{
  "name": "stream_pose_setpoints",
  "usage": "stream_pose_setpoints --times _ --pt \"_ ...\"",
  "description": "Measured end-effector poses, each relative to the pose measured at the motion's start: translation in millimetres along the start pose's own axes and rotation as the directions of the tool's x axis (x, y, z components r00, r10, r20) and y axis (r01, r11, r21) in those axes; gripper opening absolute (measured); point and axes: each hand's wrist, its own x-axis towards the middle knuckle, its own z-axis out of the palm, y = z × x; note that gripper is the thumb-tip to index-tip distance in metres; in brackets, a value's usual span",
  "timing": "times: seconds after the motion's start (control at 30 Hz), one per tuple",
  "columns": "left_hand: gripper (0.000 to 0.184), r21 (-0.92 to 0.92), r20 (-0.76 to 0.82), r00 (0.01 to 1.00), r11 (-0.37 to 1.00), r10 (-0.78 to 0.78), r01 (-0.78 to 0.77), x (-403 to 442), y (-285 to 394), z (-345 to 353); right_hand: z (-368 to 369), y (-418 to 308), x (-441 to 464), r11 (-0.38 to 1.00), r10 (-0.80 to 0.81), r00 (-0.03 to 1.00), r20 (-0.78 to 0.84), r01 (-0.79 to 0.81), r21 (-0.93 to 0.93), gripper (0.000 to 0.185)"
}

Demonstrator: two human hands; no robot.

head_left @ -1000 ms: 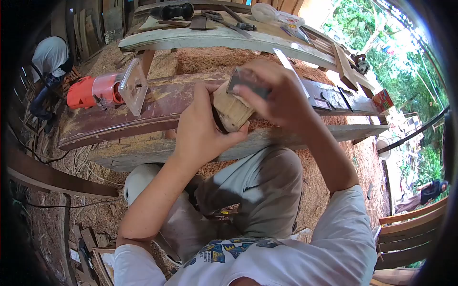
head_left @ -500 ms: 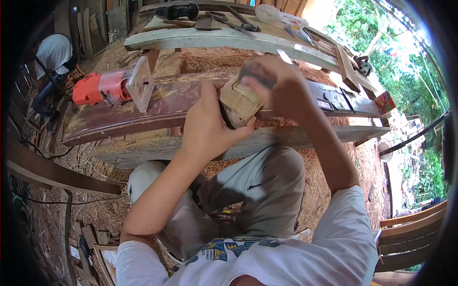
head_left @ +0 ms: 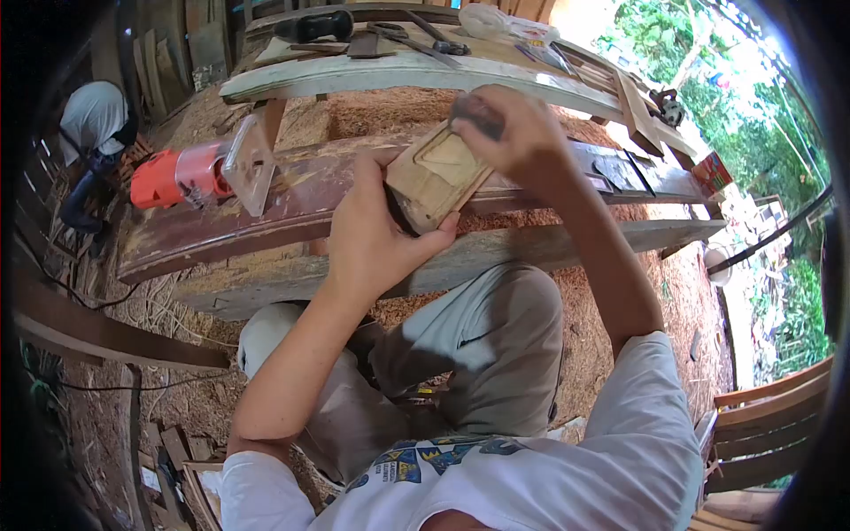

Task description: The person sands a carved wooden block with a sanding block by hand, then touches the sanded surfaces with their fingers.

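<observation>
My left hand [head_left: 374,223] is wrapped round a pale wooden block [head_left: 434,188] from its left and lower sides, holding it tilted above the bench. A rectangular recess is cut into the block's upper face. At the block's far upper end, my right hand [head_left: 527,137] is closed on a dark, flat, folded piece [head_left: 476,117] that looks like sandpaper; motion blur hides its details. This piece is against or very near the block's edge; I cannot tell which.
A red trim router [head_left: 161,180] with a clear base lies on the brown plank [head_left: 301,190]. Dark flat tools [head_left: 624,177] lie to the right. Scissors and other hand tools [head_left: 425,40] rest on the far bench [head_left: 354,78]. A person [head_left: 96,115] is at the left.
My right hand has moved slightly up and left with the dark piece, uncovering more of the block's recess. My left hand and the block have shifted slightly left.
</observation>
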Motion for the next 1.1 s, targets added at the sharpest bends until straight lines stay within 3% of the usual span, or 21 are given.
stream_pose_setpoints --times 0.03,0.07,0.1,0.17,0.23,0.37,0.43,0.47,0.53,0.57,0.63,0.8,0.9,0.97,1.1 --pt "0.085 -0.016 -0.01 1.0 1.0 -0.022 0.022 0 0 2 3 -3 -5 0.991 -0.122 0.991 -0.046 0.12 -0.06 0.042" --pt "0.085 -0.024 0.005 1.0 1.0 -0.014 0.014 -1 0 3 9 -7 -13 0.95 -0.303 0.928 -0.216 0.313 0.011 0.038" --pt "0.085 -0.04 -0.013 1.0 0.999 0.01 -0.01 -2 0 3 8 -11 -16 0.954 -0.291 0.931 -0.219 0.299 0.002 0.038" --pt "0.085 -0.063 -0.017 0.999 0.997 0.033 -0.034 -1 -3 3 3 -20 -19 0.982 -0.159 0.985 -0.07 0.166 0.096 0.036" --pt "0.085 -0.051 -0.019 1.0 0.999 -0.003 0.002 -1 -5 3 7 -26 -24 0.996 -0.056 0.996 -0.075 0.061 0.066 0.035" --pt "0.086 -0.13 -0.02 1.0 0.991 -0.021 0.018 -3 -6 5 13 -50 -26 0.998 -0.058 0.986 -0.159 0.058 -0.002 0.029" --pt "0.086 -0.111 -0.046 0.999 0.994 0.018 -0.023 -4 -11 7 24 -45 -28 0.986 -0.127 0.906 -0.404 0.159 0.046 0.024" --pt "0.086 -0.096 -0.069 0.996 0.993 0.059 -0.065 -3 -13 7 23 -46 -33 0.984 -0.137 0.903 -0.407 0.171 0.049 0.024" --pt "0.085 -0.052 -0.06 0.997 0.998 0.039 -0.042 0 -7 -1 16 -47 -50 0.926 0.244 0.82 -0.518 -0.04 0.375 0.016" --pt "0.085 -0.018 -0.038 0.999 1.0 0.014 -0.014 -1 -4 -3 15 -45 -55 0.925 0.241 0.826 -0.51 -0.036 0.378 0.016" --pt "0.085 -0.039 -0.052 0.999 0.999 0.005 -0.007 -3 -7 -5 12 -37 -61 0.714 0.537 0.724 -0.433 -0.117 0.69 0.011" --pt "0.084 -0.078 -0.077 0.997 0.997 0.016 -0.022 -2 -8 -7 25 -20 -63 0.723 0.503 0.718 -0.481 -0.045 0.689 0.012" --pt "0.084 -0.095 -0.074 0.997 0.995 0.029 -0.036 -1 -10 -9 28 -27 -64 0.619 0.58 0.717 -0.387 -0.079 0.781 0.011" --pt "0.083 -0.116 -0.059 0.996 0.991 0.064 -0.071 1 -11 -9 22 -32 -66 0.683 0.521 0.788 -0.327 -0.156 0.713 0.014" --pt "0.086 -0.056 -0.034 0.997 0.996 0.064 -0.066 -1 -7 -13 32 -29 -65 0.782 0.412 0.822 -0.392 -0.098 0.615 0.019"
